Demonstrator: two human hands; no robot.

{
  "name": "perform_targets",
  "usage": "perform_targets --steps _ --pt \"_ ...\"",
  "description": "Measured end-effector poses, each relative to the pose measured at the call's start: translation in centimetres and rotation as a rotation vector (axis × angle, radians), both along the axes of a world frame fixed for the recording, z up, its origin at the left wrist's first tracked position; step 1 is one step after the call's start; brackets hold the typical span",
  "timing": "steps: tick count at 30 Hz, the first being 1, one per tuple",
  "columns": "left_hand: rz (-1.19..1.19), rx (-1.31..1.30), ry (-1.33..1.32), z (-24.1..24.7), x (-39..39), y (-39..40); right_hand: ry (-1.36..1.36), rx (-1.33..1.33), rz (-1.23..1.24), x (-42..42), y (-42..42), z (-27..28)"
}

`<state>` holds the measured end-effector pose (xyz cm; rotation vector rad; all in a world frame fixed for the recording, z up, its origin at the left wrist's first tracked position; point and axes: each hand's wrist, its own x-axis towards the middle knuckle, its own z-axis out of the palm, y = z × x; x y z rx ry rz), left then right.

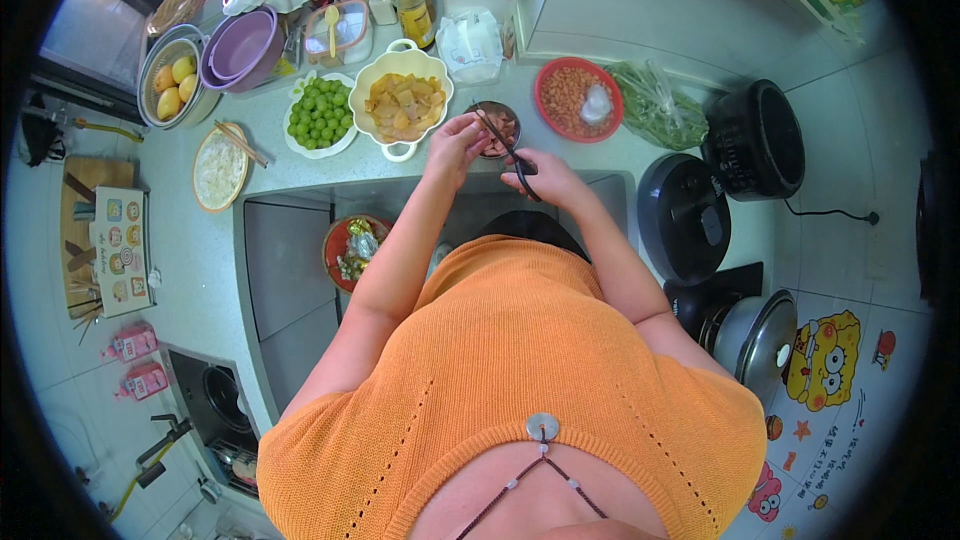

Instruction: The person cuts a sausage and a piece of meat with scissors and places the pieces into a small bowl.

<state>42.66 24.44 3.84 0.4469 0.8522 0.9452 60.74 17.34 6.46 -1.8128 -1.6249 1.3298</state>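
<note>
My right hand grips a pair of black-handled scissors, whose blades point up and to the left over a small round bowl. Pink pieces of what looks like meat or sausage lie in that bowl. Close to the blades, the fingertips of my left hand pinch a small piece of food, mostly hidden by the fingers. A cream scalloped bowl of pale cut chunks stands just left of the small bowl. On the right is a red bowl with pinkish-brown beans or peanuts and a white bundle.
Green grapes and a plate of white shreds or rice with chopsticks sit left. Bagged greens, a cooker pot and its dark lid stand right. Bottles line the back. Below the counter edge is a red container.
</note>
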Motion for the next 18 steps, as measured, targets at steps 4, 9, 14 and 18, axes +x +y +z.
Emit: perform_targets --steps 4,9,14,18 --pt "0.006 0.022 -0.007 0.0 0.0 0.0 -0.013 -0.008 0.009 0.0 -0.1 0.3" --pt "0.027 0.062 0.027 0.1 0.2 -0.3 -0.053 0.069 0.036 0.0 -0.4 1.0" --pt "0.044 0.067 0.039 -0.3 0.2 -0.1 -0.051 0.059 0.040 0.0 -0.5 1.1" --pt "0.038 0.096 0.065 1.1 0.2 -0.5 -0.043 0.075 0.046 0.0 -0.6 0.6"
